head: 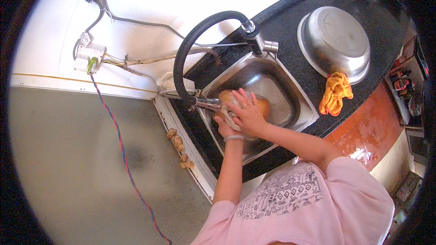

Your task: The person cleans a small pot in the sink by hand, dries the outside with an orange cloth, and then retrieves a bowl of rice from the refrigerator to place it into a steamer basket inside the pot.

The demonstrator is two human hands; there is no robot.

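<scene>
Both hands are inside a stainless steel sink (276, 92), under the metal spout of a black flexible-hose faucet (185, 51). A smooth orange object (263, 107) lies beneath them; its exact kind is hard to make out. My left hand (226, 126), with a pale band at the wrist, grips the near side of this object, its fingers partly covered. Across its top rests my right hand (250, 114), fingers spread. Something whitish (230, 117), perhaps water or foam, shows between the hands.
An upturned metal basin (337, 41) sits on the black countertop (289, 37), with an orange cloth (335, 93) against its rim. Ginger-like roots (177, 143) line the left ledge. A red-and-blue twisted cord (124, 156) hangs from a wall socket (90, 56).
</scene>
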